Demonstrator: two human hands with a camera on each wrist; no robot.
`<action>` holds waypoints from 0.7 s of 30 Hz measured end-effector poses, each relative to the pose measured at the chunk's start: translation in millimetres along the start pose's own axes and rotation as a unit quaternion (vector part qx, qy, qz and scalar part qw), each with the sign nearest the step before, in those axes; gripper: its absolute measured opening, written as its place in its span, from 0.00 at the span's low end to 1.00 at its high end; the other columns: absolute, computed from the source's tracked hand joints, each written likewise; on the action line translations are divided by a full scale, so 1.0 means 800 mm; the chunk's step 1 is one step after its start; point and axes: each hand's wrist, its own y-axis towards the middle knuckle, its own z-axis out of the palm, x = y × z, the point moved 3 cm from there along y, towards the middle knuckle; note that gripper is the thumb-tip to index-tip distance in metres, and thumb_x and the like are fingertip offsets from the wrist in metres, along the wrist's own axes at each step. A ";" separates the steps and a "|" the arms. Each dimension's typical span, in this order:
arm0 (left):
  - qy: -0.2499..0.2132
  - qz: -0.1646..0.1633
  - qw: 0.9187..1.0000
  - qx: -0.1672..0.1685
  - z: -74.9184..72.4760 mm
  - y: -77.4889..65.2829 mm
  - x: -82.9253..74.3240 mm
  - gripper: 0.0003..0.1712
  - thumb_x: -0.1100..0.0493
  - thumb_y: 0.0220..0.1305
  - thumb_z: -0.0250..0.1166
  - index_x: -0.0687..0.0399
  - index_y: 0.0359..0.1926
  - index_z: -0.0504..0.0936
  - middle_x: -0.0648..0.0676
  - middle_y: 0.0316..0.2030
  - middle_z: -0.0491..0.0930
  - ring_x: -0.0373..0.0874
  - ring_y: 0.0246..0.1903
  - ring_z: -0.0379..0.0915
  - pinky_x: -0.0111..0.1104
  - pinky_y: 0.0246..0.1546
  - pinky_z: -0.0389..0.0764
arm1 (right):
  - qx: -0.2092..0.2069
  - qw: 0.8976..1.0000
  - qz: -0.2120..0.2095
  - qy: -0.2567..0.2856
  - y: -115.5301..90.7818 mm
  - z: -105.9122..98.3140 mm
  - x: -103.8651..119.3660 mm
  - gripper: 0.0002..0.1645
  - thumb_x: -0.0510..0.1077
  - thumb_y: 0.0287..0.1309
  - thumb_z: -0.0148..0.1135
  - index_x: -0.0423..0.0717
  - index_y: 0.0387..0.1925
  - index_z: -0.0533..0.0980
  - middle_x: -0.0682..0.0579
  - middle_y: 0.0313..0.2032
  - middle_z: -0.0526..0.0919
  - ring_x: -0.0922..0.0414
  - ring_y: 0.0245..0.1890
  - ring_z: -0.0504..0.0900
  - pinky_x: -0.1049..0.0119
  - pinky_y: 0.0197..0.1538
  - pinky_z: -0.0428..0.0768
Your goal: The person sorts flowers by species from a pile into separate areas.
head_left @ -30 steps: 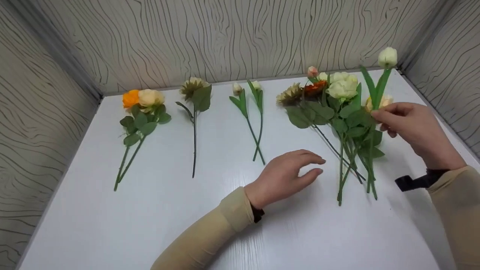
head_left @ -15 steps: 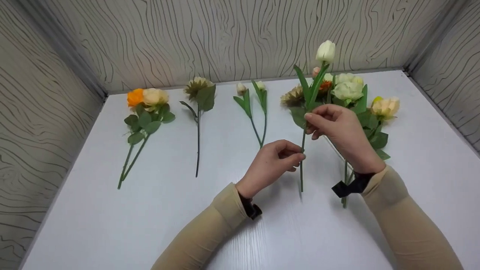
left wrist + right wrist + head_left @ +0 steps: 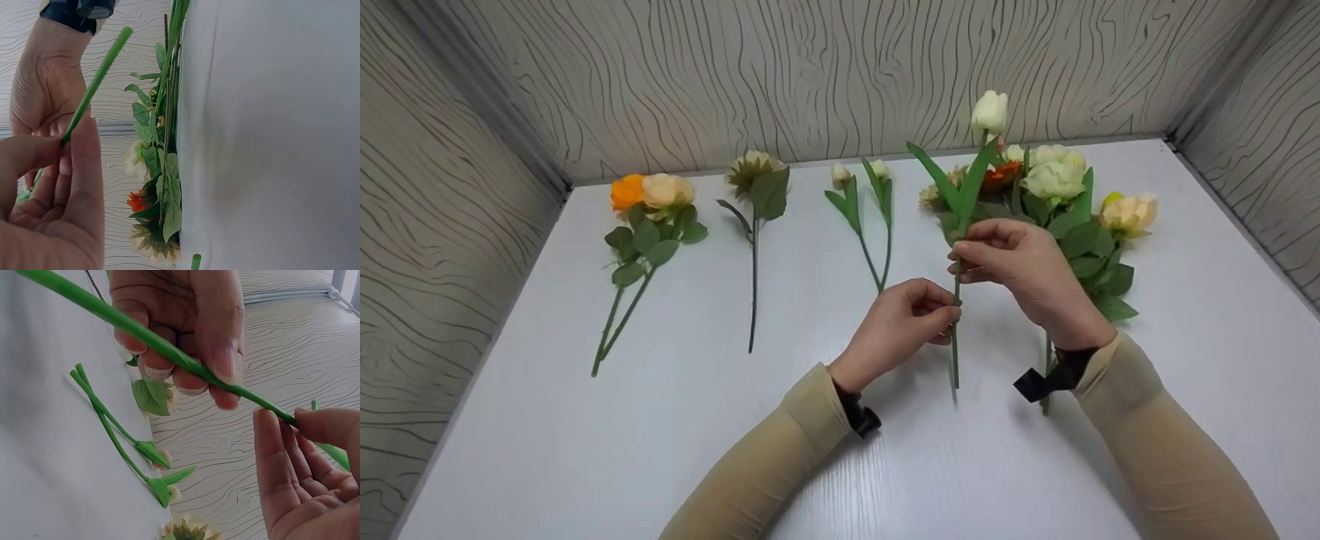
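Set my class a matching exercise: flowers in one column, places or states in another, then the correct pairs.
1. Single white tulip with green leaves
2. Bright orange round flower
3. Two off-white tulips with green stems
4. Pale flower with dark stem

A. Lying, stems crossed
B. Far left, beside a cream flower
C. Pinched in both hands: left hand, right hand
D. Lying alone

Pairs: 1-C, 2-B, 3-A, 4-D
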 end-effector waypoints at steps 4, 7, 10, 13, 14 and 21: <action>-0.013 -0.003 1.000 -0.002 0.000 0.000 0.001 0.04 0.63 0.70 0.67 0.57 0.44 0.84 0.56 0.39 0.86 0.44 0.34 0.85 0.36 0.38 0.87 | -0.013 1.000 -0.001 0.003 0.001 0.000 -0.001 0.23 0.43 0.63 0.73 0.30 0.49 0.76 0.43 0.38 0.88 0.52 0.37 0.88 0.59 0.44 0.87; -0.021 -0.001 1.000 -0.008 -0.001 0.000 0.002 0.04 0.62 0.70 0.68 0.56 0.44 0.84 0.55 0.38 0.86 0.45 0.35 0.86 0.36 0.38 0.87 | -0.018 1.000 -0.002 0.004 0.001 0.001 -0.002 0.23 0.43 0.63 0.73 0.29 0.50 0.76 0.43 0.38 0.88 0.53 0.37 0.88 0.60 0.44 0.87; -0.028 0.004 1.000 -0.011 -0.002 0.000 0.003 0.04 0.61 0.70 0.68 0.55 0.43 0.84 0.54 0.37 0.86 0.46 0.35 0.86 0.37 0.39 0.87 | -0.020 1.000 -0.004 0.000 0.000 0.003 -0.003 0.24 0.43 0.63 0.73 0.28 0.50 0.76 0.43 0.38 0.88 0.52 0.37 0.88 0.60 0.44 0.87; -0.032 0.005 0.999 -0.009 -0.002 0.000 0.004 0.03 0.61 0.70 0.68 0.55 0.42 0.84 0.55 0.38 0.86 0.46 0.35 0.86 0.37 0.39 0.88 | -0.019 1.000 -0.005 -0.010 0.000 0.006 -0.004 0.24 0.43 0.63 0.73 0.29 0.50 0.77 0.43 0.38 0.88 0.52 0.36 0.88 0.60 0.44 0.87; -0.033 0.005 0.999 -0.007 -0.003 0.000 0.003 0.03 0.61 0.70 0.68 0.55 0.42 0.84 0.56 0.38 0.86 0.46 0.36 0.86 0.38 0.39 0.88 | -0.018 1.000 -0.005 -0.014 0.000 0.006 -0.005 0.24 0.44 0.63 0.73 0.29 0.50 0.77 0.43 0.38 0.88 0.52 0.35 0.88 0.60 0.44 0.87; -0.026 -0.009 0.999 -0.032 -0.023 0.003 -0.001 0.03 0.61 0.70 0.67 0.57 0.42 0.83 0.57 0.38 0.85 0.48 0.36 0.86 0.38 0.39 0.88 | -0.006 0.999 -0.005 -0.043 0.001 0.006 -0.006 0.30 0.53 0.67 0.68 0.34 0.60 0.76 0.39 0.48 0.84 0.47 0.42 0.87 0.57 0.48 0.86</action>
